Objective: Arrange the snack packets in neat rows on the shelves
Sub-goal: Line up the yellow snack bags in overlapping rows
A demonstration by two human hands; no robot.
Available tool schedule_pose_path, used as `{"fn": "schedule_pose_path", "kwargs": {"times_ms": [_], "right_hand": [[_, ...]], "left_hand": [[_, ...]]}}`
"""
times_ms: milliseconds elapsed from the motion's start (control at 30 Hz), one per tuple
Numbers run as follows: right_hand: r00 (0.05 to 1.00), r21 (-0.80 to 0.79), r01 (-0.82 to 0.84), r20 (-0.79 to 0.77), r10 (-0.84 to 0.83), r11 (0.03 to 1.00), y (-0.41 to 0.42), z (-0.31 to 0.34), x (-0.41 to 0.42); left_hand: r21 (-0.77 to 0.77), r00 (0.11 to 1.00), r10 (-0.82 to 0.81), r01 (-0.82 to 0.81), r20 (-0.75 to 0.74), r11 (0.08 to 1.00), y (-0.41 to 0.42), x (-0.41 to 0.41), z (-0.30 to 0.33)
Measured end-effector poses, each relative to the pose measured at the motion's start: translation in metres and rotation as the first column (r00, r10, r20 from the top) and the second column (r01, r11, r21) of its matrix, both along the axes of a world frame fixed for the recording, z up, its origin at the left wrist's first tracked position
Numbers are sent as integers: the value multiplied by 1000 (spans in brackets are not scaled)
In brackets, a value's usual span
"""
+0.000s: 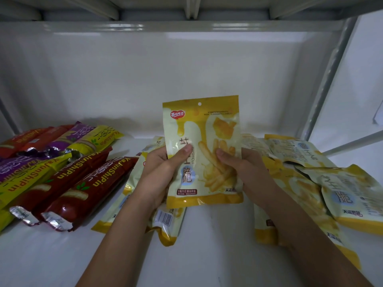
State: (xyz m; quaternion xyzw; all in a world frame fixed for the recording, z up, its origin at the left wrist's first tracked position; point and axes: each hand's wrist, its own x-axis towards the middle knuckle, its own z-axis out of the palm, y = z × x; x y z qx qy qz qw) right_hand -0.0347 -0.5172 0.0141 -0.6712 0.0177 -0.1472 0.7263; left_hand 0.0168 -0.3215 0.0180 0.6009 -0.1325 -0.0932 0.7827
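- Far to the left of the packet I hold, long snack bars [68, 175] in red, purple and yellow wrappers lie side by side on the white shelf [207, 235], their crimped foil ends pointing toward me and some resting on others.
- Just left of that packet, and partly under my forearm, two or three yellow-and-cream packets [132, 195] lie flat on the shelf, overlapping; one shows a barcode near its lower edge.
- My left hand [159, 172] grips the left edge of the packet, thumb across the front face over the printed characters, the other fingers hidden behind it.
- The fries packet [202, 152] stands upright between my two hands, in the middle of the shelf and in front of its white back wall; its front faces me, with a small hang hole at the top, a red logo below that, and a picture of fries on the right half. I cannot tell whether its lower edge touches the shelf or is lifted off it.
- My right hand [242, 168] grips the right edge of the packet, thumb pressed on the picture of fries, the fingers wrapped round the back.
- To the right of that packet, more of the same yellow-and-cream packets [323, 183] lie in a loose, overlapping pile, at mixed angles, one partly under my right forearm.
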Motion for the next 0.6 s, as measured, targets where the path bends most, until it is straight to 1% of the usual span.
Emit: {"fn": "schedule_pose_path", "kwargs": {"times_ms": [100,233,400,533,600], "right_hand": [[999,4,-38,-3,38,999,1,1,0],[999,13,-25,39,24,1000,2,3,-2],[998,4,-64,30,64,998,3,6,-4],[992,102,-123,16,122,987,4,5,-4],[997,68,-78,16,77,995,6,5,-3]], "left_hand": [[-15,1000,19,-19,10,1000,0,0,-1],[-27,1000,12,-12,-4,1000,1,1,-1],[-110,998,-34,29,-48,994,1,-1,2],[-118,999,35,-39,-32,992,0,-1,2],[-106,998,54,-55,-10,993,0,-2,1]]}}
